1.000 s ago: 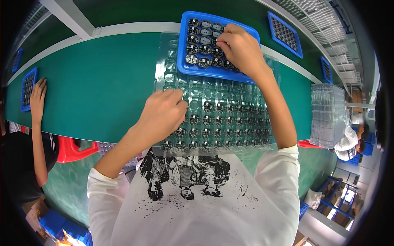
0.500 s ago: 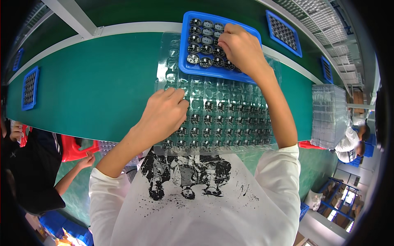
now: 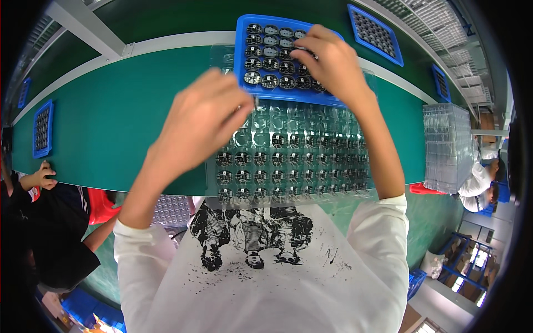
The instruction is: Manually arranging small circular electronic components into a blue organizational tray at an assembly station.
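A blue tray (image 3: pixel 241 61) holds rows of small round circuit boards (image 3: pixel 270 81), dark ones and some paler. It rests over the far part of a clear plastic blister tray (image 3: pixel 261 123), whose nearer pockets hold many such boards. My right hand (image 3: pixel 336 64) is over the blue tray, thumb and fingers pinched on a small round circuit board (image 3: pixel 305 51). My left hand (image 3: pixel 202 111), blurred, hovers by the blue tray's near left corner with its fingers curled closed. A small dark bit shows at its fingertips, too blurred to name.
On the green table (image 3: pixel 122 122), another blue tray (image 3: pixel 43 129) of boards lies far left. Stacked clear blister trays (image 3: pixel 446 147) stand at the right. Beyond the white rail lies a further blue tray (image 3: pixel 376 34). A co-worker's hand (image 3: pixel 44 175) rests at the left table edge.
My left hand has risen from the blister tray and moved away from me toward the blue tray. My right hand stays over the blue tray. The co-worker's hand at left has shifted to the table edge.
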Tool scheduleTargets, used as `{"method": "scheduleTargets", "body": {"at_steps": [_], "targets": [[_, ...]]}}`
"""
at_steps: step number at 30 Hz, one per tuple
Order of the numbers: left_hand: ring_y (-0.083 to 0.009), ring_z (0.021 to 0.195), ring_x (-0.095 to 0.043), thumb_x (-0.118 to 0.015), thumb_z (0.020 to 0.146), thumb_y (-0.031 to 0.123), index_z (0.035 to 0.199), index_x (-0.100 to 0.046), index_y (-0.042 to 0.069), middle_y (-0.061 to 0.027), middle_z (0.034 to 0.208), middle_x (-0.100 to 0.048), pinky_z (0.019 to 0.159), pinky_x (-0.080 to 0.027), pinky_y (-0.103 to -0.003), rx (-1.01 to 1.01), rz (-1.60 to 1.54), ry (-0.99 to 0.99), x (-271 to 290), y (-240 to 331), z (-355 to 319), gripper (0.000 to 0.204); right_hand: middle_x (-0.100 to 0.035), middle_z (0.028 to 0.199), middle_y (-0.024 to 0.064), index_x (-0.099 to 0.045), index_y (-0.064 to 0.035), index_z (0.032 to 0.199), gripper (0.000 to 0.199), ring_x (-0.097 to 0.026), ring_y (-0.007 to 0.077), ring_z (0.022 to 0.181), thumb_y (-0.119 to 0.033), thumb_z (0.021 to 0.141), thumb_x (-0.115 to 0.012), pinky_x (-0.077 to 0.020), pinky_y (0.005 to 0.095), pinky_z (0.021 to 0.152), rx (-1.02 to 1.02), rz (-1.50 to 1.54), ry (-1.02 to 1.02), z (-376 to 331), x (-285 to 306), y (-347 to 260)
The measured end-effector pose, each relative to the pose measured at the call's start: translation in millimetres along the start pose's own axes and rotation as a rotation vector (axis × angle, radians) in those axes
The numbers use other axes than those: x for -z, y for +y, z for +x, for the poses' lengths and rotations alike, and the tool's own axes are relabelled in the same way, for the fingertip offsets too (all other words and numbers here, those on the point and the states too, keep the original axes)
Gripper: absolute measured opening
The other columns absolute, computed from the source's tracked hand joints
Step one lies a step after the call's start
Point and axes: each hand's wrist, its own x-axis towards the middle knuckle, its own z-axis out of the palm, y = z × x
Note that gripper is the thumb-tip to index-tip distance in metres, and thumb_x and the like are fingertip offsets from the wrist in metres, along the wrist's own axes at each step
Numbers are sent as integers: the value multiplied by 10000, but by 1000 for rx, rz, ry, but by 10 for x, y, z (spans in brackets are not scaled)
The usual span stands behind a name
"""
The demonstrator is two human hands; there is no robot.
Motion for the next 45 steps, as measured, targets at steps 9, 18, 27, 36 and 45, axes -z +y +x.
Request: {"method": "scheduleTargets", "body": {"at_steps": [9, 18, 27, 36, 45], "targets": [[-226, 892, -504, -696, 811, 115, 865, -705, 84, -15, 857, -579, 820, -402, -350, -158, 255, 96, -435, -754, 733, 63, -571, 772, 103, -669, 40, 922, 88, -566, 186, 633, -10, 850, -659, -455, 288, 566, -217, 116, 4, -683, 618, -170], [-217, 887, -503, -692, 818, 135, 868, -721, 95, -10, 839, -576, 857, -382, -362, -102, 252, 59, -531, -845, 743, 70, -594, 766, 93, -676, 42, 907, 75, -551, 152, 636, 27, 837, -652, -429, 265, 562, -499, 199, 0, -1208, 690, -270], [-214, 895, -509, -707, 803, 114, 856, -715, 91, -8, 842, -566, 825, -393, -362, -172, 257, 75, -548, -849, 718, 58, -600, 771, 90, -677, 27, 907, 71, -556, 159, 644, 12, 841, -652, -428, 273, 559, -492, 247, -1, -1237, 571, -318], [-220, 898, -509, -706, 811, 137, 853, -710, 88, -14, 840, -560, 816, -415, -371, -203, 271, 72, -603, -874, 718, 64, -592, 786, 101, -669, 29, 910, 72, -572, 186, 649, 6, 845, -647, -451, 283, 568, -479, 252, -78, -1244, 498, -379], [-259, 886, -507, -683, 833, 151, 857, -693, 66, -45, 820, -574, 802, -433, -397, -52, 291, -80, -571, -810, 811, 88, -569, 777, 98, -673, -22, 878, 130, -602, 289, 676, -81, 769, -712, -482, 391, 593, -247, 225, -358, -1141, 363, -652]]}}
